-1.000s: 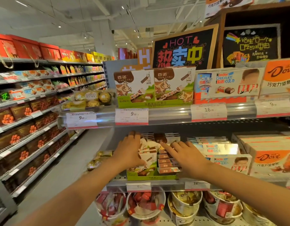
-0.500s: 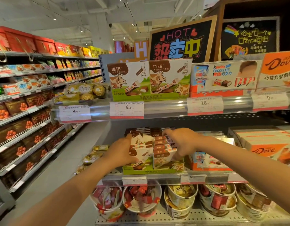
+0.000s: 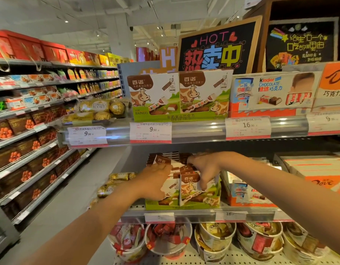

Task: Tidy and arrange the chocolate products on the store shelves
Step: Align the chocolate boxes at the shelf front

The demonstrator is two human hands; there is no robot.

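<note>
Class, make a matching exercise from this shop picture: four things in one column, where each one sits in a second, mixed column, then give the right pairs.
Things
1. Ferrero Rocher pack
2. Kinder Chocolate box
3. left hand
4. paper tubs

Places
A. bottom shelf
B. upper shelf, right of the cow-print boxes
C. on the left Bainuo box, middle shelf
D. upper shelf, left of the cow-print boxes

Pairs: 1-D, 2-B, 3-C, 4-A

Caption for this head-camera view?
Both hands, left hand and right hand, grip Bainuo milk chocolate boxes on the middle shelf.
</note>
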